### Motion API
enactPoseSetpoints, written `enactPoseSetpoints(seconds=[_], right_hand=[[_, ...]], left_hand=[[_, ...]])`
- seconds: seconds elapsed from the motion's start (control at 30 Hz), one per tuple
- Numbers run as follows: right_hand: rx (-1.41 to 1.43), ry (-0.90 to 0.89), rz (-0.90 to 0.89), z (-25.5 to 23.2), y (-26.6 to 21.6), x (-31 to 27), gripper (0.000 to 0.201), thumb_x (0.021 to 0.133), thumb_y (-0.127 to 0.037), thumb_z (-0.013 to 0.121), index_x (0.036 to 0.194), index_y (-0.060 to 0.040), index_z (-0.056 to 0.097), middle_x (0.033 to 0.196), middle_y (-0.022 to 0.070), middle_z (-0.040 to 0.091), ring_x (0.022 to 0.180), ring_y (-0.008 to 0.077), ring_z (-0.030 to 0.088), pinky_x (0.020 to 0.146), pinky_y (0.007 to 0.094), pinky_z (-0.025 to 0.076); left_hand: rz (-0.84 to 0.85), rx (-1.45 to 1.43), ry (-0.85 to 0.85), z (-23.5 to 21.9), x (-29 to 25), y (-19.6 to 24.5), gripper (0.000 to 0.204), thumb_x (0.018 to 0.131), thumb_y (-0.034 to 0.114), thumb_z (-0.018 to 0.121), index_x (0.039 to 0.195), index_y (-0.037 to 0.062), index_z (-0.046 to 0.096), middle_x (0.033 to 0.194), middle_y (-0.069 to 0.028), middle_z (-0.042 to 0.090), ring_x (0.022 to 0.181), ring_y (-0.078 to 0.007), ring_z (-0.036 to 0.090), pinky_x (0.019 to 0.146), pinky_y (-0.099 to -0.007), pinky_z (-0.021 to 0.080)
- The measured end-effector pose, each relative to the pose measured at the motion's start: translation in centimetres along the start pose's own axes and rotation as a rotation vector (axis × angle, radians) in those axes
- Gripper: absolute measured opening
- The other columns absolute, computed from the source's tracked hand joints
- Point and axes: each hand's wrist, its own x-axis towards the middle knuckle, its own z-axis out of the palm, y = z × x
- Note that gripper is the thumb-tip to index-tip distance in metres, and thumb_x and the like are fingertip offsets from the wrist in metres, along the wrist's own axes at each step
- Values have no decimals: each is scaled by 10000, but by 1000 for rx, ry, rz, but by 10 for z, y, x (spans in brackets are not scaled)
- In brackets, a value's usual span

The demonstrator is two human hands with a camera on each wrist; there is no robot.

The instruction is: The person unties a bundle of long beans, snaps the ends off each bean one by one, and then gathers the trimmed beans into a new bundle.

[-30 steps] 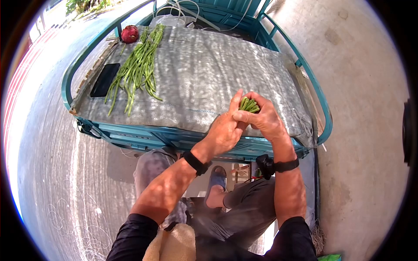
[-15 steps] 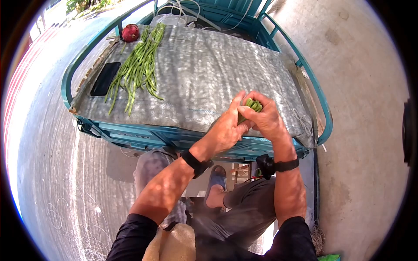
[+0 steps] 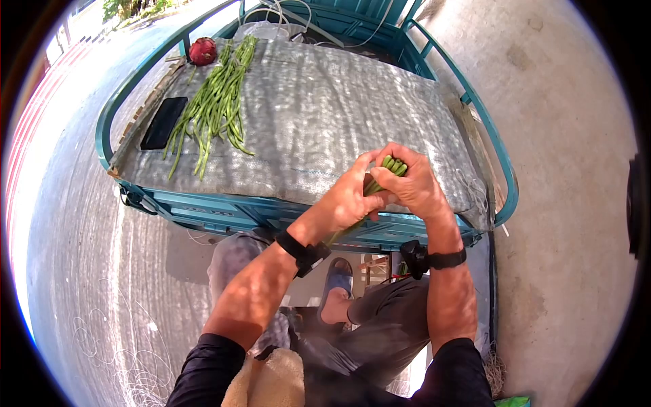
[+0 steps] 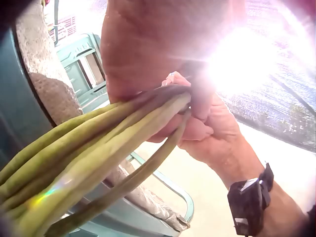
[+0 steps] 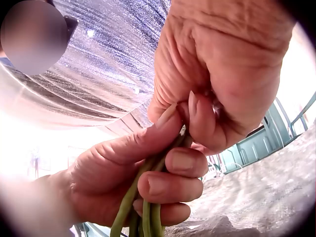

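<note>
Near the front edge of the sheet-covered cart bed, both hands hold a bunch of long green beans (image 3: 395, 165). My left hand (image 3: 344, 202) curls its fingers round the stalks, and in the right wrist view its thumb lies along the beans (image 5: 129, 197). My right hand (image 3: 415, 186) grips the bunch at its upper end, thumb and fingers meeting at the bean tips. In the left wrist view the beans (image 4: 98, 143) stretch out from the hands toward the lower left. A larger pile of long beans (image 3: 217, 102) lies at the left of the cart bed.
A black phone (image 3: 164, 123) and a red dragon fruit (image 3: 203, 51) lie beside the bean pile. Teal rails (image 3: 488, 139) border the grey woven sheet (image 3: 312, 102). White cables (image 3: 278, 10) run at the back. Below the cart edge are the person's legs and a sandal (image 3: 339, 271).
My left hand has shifted slightly down and left, its raised index finger now bent in beside the right hand. More of the bunch shows below the left hand. The bean pile has not moved.
</note>
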Motion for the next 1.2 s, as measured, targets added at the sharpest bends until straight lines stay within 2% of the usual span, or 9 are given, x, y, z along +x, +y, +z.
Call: enactPoseSetpoints(seconds=[0.13,0.33,0.47,0.73,0.93,0.97,1.03,1.13,1.2], right_hand=[[-68,10,12,0,-8,-2,148,927,-145,773,950,-26,687,791,26,696,724,66,609,616,284,525],[-150,-56,61,-3,-17,-6,170,916,-152,783,925,-22,674,783,20,682,722,71,599,623,290,515],[-206,-59,-61,-3,-7,-4,173,910,-149,789,916,-25,669,796,23,685,738,77,607,644,294,522],[-192,-51,-59,-3,-9,-5,160,901,-135,792,906,-27,674,826,20,698,760,80,615,670,300,535],[-166,-11,-118,1,-10,-5,164,895,-133,797,889,-23,675,823,22,696,752,84,621,661,294,537],[-142,-4,-131,1,-11,-5,167,894,-133,797,887,-22,673,815,23,691,739,86,618,649,293,535],[18,-16,0,-3,-24,-10,167,890,-131,799,875,-28,669,769,17,663,682,77,586,587,284,497],[73,-36,106,-14,-25,-8,162,889,-123,798,864,-38,662,709,5,618,603,62,529,507,266,413],[28,-25,109,-20,-16,-8,157,892,-119,793,864,-45,658,682,-7,592,569,51,496,477,256,357]], left_hand=[[-45,-14,-14,-1,-1,7,755,924,20,735,1564,7,334,1166,-87,632,892,-133,655,746,-294,563],[57,-30,-109,-2,1,-5,590,841,-42,722,1382,-5,488,1197,-52,624,1068,-131,634,865,-297,561],[-2,19,-81,-2,1,-6,532,841,-44,723,1337,-14,532,1169,-42,629,1053,-114,625,867,-285,549],[-28,-12,-70,0,0,-1,463,850,-55,699,1294,-23,571,1119,-39,646,1041,-112,626,859,-280,544],[36,233,16,3,1,-3,516,837,1,803,1303,-18,582,1110,-48,667,1041,-116,637,891,-301,545],[18,279,-38,0,1,-2,597,823,33,835,1348,-21,555,1155,-67,667,1077,-129,635,916,-315,543],[-19,372,-147,-10,-1,8,766,796,98,899,1438,-27,502,1246,-104,667,1148,-156,631,964,-341,538],[108,364,-172,-15,-7,30,914,782,216,945,1515,-7,446,1316,-139,649,1220,-195,612,1000,-375,526],[93,482,-68,-22,-11,44,935,801,238,922,1564,29,422,1408,-150,602,1305,-227,576,1078,-414,494]])
